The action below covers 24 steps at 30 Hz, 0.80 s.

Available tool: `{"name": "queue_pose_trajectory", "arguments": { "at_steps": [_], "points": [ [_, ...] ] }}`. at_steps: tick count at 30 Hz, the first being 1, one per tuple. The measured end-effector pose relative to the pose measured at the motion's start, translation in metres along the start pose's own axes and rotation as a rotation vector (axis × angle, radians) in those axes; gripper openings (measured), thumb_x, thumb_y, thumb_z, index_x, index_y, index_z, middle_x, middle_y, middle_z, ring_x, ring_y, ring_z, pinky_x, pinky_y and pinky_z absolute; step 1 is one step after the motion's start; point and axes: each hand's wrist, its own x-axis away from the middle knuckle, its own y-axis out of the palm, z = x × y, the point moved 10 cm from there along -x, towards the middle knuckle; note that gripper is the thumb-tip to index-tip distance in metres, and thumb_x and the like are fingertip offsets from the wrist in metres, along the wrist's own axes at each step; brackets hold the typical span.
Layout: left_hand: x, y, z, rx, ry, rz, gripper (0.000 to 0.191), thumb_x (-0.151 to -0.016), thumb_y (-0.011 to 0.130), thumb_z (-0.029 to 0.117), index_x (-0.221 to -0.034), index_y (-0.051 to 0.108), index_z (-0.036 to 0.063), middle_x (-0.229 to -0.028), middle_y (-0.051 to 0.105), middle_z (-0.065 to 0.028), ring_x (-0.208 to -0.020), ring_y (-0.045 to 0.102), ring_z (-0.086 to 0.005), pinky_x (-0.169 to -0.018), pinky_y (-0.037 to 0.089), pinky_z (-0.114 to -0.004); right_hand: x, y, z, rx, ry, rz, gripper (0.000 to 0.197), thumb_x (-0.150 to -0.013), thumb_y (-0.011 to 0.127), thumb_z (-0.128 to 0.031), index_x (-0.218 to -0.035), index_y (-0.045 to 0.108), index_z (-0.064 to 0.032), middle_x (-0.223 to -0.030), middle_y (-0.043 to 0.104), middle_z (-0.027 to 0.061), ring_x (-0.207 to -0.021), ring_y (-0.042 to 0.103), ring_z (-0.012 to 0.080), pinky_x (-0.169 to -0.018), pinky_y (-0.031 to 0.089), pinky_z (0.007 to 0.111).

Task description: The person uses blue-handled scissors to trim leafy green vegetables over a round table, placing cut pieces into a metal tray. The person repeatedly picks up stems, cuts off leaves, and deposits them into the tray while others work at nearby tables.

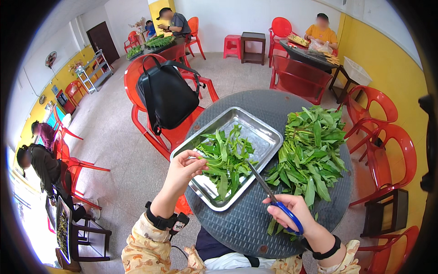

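A shallow rectangular metal tray (265, 135) lies on the round dark woven-pattern table (232, 227). Cut leafy greens (224, 154), apparently water spinach, are heaped in it. My left hand (188, 166) is over the tray's near left side, pinching a green stem between thumb and fingers. With my right hand (292, 210) I hold scissors (262, 179) by their blue handles. Their blades cross the tray's right rim, and the tips reach the edge of the heap. Right of the tray lies a large pile of long-stemmed greens (309, 150), its upper part bundled.
A black backpack (167, 92) sits on a red plastic chair (140, 118) beyond the table's left. Red armchairs (390, 157) stand along the right. Loose leaves (272, 226) lie near my right wrist. Other people work farther off, one at a table (304, 56) at the back right.
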Motion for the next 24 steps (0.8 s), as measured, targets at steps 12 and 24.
{"name": "queue_pose_trajectory", "arguments": {
  "at_steps": [12, 24],
  "points": [
    [0.018, 0.024, 0.011, -0.058, 0.116, 0.006, 0.011, -0.084, 0.072, 0.002, -0.091, 0.063, 0.001, -0.091, 0.073, -0.0109, -0.081, 0.069, -0.012, -0.074, 0.051, -0.022, -0.012, 0.04, 0.009, 0.006, -0.041, -0.072, 0.037, -0.086, 0.074, -0.006, -0.119, 0.063, 0.0054, -0.104, 0.066, 0.0028, -0.086, 0.059, 0.004, -0.078, 0.051, 0.019],
    [0.021, 0.026, 0.012, -0.108, 0.2, 0.044, 0.009, -0.082, 0.074, -0.002, -0.088, 0.067, -0.0003, -0.087, 0.072, -0.0073, -0.079, 0.067, -0.0094, -0.072, 0.05, -0.021, -0.024, 0.044, 0.02, -0.006, -0.073, -0.063, 0.028, -0.09, 0.072, -0.014, -0.113, 0.066, 0.0006, -0.073, 0.057, -0.0066, -0.06, 0.044, -0.0001, -0.052, 0.033, 0.017]
  ]
}}
